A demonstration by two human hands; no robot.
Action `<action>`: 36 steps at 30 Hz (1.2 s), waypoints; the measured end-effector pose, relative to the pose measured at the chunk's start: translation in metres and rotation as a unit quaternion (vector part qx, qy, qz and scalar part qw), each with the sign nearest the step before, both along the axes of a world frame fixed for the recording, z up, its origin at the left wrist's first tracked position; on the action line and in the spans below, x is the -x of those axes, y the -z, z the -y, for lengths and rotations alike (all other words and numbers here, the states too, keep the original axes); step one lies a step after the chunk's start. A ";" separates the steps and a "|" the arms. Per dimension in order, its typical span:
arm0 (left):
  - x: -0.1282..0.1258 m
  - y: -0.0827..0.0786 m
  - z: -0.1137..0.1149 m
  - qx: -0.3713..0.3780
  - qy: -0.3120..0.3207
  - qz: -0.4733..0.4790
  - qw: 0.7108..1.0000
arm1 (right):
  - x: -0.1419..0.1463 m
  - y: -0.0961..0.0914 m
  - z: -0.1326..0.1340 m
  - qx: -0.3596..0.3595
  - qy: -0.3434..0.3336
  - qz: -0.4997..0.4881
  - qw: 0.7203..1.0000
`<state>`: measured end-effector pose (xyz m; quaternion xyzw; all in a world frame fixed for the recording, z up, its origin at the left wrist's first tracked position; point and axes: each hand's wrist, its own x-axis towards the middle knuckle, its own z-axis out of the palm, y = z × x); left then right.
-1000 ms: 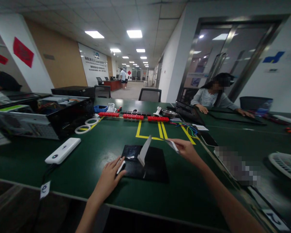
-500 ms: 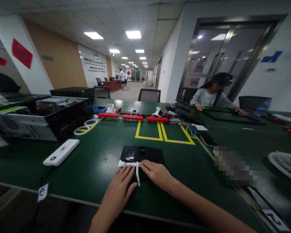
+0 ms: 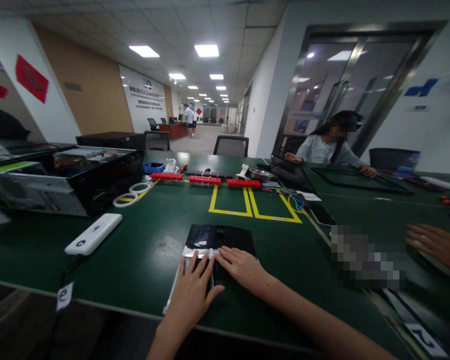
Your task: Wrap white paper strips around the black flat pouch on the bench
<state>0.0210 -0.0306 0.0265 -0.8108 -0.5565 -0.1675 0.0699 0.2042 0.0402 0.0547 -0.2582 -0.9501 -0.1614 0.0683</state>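
A flat black glossy panel (image 3: pixel 221 236) lies on the green table (image 3: pixel 142 250) in front of me. My left hand (image 3: pixel 193 292) rests flat on its near edge with fingers spread, over a pale film strip (image 3: pixel 174 285) that runs down toward the table's front edge. My right hand (image 3: pixel 240 265) lies flat beside it on the panel's near right part, fingers stretched out. Neither hand grips anything.
A white power bank (image 3: pixel 93 233) lies to the left, near an open black computer case (image 3: pixel 63 182). White tape rings (image 3: pixel 126 200), red blocks (image 3: pixel 204 180) and yellow floor-tape boxes (image 3: pixel 230 202) sit farther back. Another person's hand (image 3: pixel 433 242) rests at the right; a seated person (image 3: pixel 332 145) works behind.
One second ago my right hand held a film strip lifted off the panel; both hands have since come down flat on the panel's near edge. A stranger's hand has appeared at the right.
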 end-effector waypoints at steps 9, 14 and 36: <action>0.001 0.000 -0.004 0.032 0.006 -0.006 0.999 | -0.003 -0.004 0.004 0.163 0.028 -0.039 0.985; 0.004 0.004 -0.003 0.007 0.021 -0.010 1.000 | -0.015 -0.018 0.009 0.320 0.014 -0.023 0.947; 0.004 0.003 0.001 -0.002 0.033 0.004 0.999 | -0.014 -0.024 0.015 0.201 -0.001 -0.052 0.978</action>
